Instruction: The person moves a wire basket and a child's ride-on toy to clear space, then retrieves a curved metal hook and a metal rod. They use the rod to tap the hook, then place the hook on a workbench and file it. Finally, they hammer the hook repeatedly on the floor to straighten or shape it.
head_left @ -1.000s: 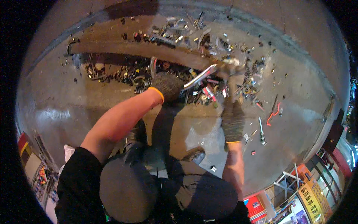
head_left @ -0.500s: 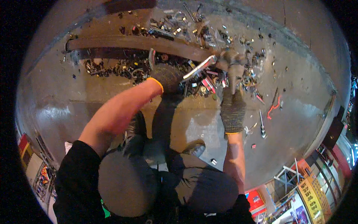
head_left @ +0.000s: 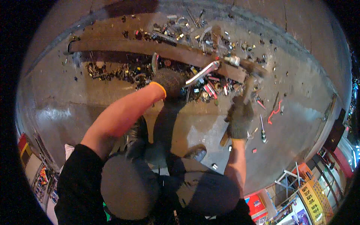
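My left hand (head_left: 170, 84), in a dark knit glove with an orange cuff, is closed around a long silver metal bar (head_left: 202, 74). The bar slants up and right, its tip over the brown metal beam (head_left: 138, 47). On the hand's other side a curved grey strip (head_left: 155, 63) sticks up; whether it belongs to the bar is hidden. My right hand (head_left: 240, 118), gloved alike, grips a hammer (head_left: 248, 90) by its wooden handle. The hammer's blurred head is up by the beam's right end, to the right of the bar's tip.
Many small metal and plastic scraps (head_left: 123, 70) lie along both sides of the beam. A screwdriver (head_left: 263, 129) and a bent red strip (head_left: 275, 112) are on the floor at right. Crates and a yellow box (head_left: 315, 197) stand at lower right.
The hammer has moved right, away from the bar's tip, and my right hand has shifted slightly right and nearer. The bar in my left hand has moved only slightly.
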The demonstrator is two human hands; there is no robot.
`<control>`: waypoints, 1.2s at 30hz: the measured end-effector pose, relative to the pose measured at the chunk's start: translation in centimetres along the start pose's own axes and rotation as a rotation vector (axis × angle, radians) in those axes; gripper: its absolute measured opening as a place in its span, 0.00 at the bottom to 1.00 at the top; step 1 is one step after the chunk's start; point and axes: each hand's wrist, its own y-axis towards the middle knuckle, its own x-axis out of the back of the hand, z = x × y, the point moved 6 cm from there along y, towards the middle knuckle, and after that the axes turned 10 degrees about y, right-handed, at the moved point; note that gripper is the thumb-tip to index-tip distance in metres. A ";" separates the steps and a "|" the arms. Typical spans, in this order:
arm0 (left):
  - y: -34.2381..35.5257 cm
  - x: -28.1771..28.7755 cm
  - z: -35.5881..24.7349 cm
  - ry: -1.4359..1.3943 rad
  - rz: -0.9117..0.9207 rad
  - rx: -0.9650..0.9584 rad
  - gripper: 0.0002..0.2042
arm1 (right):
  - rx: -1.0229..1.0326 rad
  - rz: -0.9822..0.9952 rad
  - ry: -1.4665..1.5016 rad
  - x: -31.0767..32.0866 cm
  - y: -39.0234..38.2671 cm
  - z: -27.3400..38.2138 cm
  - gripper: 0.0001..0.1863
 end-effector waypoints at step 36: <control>-3.0 3.3 0.1 -0.971 0.442 0.013 0.29 | -0.081 0.017 -0.107 -1.7 -1.0 -0.4 0.19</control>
